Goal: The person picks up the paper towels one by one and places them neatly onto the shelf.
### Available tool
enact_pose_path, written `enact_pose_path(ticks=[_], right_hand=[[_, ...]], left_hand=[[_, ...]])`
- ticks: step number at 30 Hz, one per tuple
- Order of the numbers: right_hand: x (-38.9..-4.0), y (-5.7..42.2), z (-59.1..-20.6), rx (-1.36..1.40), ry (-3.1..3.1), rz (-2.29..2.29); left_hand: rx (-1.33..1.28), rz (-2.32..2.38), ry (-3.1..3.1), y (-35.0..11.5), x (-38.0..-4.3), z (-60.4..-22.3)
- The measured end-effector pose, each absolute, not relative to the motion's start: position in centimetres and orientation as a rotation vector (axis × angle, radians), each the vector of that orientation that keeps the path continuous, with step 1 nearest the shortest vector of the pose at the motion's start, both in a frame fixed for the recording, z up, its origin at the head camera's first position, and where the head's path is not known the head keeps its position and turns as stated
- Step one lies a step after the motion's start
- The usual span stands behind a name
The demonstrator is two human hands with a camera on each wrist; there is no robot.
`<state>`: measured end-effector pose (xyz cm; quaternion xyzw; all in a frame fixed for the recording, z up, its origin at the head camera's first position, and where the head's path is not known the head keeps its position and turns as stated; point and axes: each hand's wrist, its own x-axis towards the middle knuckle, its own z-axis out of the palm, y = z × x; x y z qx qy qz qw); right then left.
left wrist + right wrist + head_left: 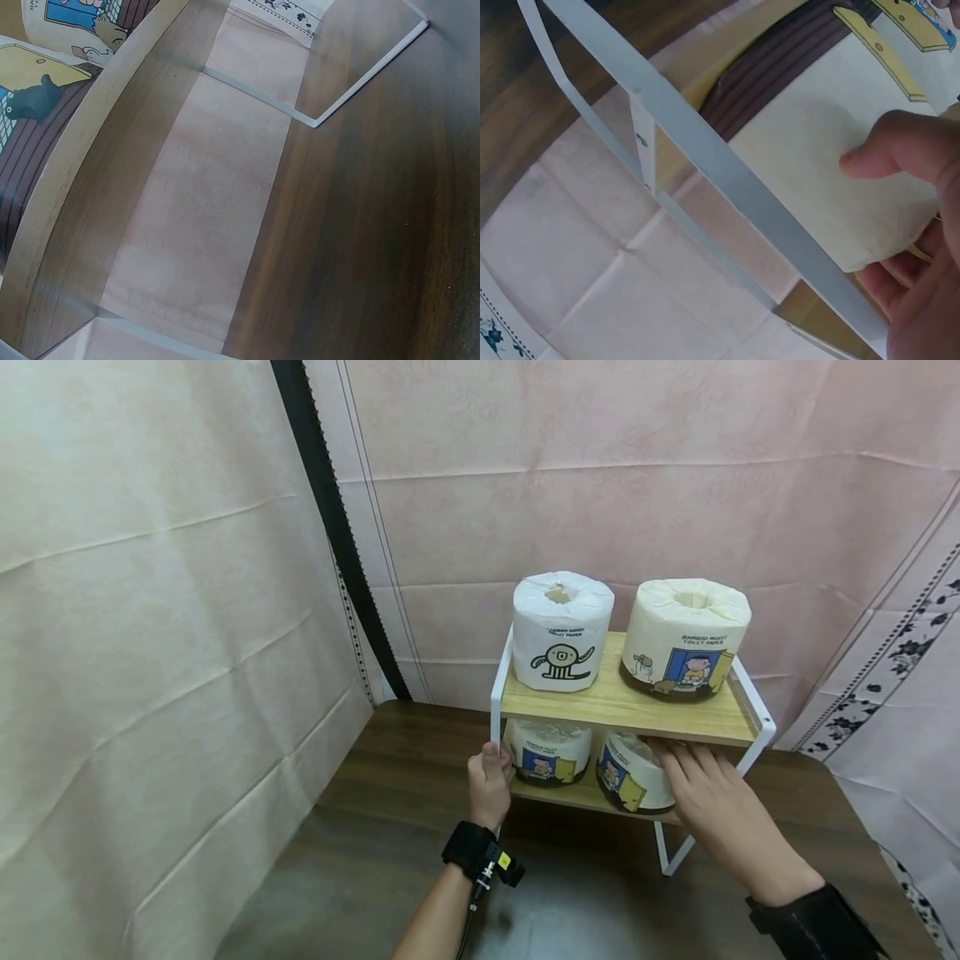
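A two-tier shelf (551, 702) with wooden boards and a white metal frame stands on the table. My left hand (489, 785) grips its left side beside the lower board; the left wrist view does not show that hand. With thumb and fingers, my right hand (708, 797) holds a tilted toilet paper roll (637, 777) on the lower board's right half. In the right wrist view the thumb lies on the side of that roll (802, 165), near the white frame (705, 157). Another toilet roll (551, 752) stands upright at lower left.
On the upper board stand a white toilet roll (562, 631) at left and a cream one (686, 639) at right. Pale cloth (637, 468) hangs behind the brown table (337, 843), with more cloth (165, 652) at the left. A shelf leg (667, 852) reaches the tabletop.
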<state>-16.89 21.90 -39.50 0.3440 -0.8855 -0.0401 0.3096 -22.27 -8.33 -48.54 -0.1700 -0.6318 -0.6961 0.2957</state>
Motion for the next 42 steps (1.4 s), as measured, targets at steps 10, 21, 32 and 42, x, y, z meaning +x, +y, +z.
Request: enact_pose_path(ticks=[10, 21, 32, 42], right_hand=[[-17.3, 22.1, -39.8, 0.922, -2.303, -0.108], [-17.3, 21.6, -39.3, 0.903, -2.231, -0.089], [-16.8, 20.9, -38.9, 0.845, -2.331, -0.047], [-17.2, 20.2, -38.7, 0.820, -2.346, -0.050]], left_hand=[[-0.448, -1.872, -1.670, -8.4, -22.2, -48.6], [-0.448, -1.878, -1.676, -8.4, -22.0, -48.5], [-0.456, -1.885, -1.673, -8.3, -22.0, -48.5], [-0.483, -1.885, -1.650, -8.2, -22.2, -48.5]])
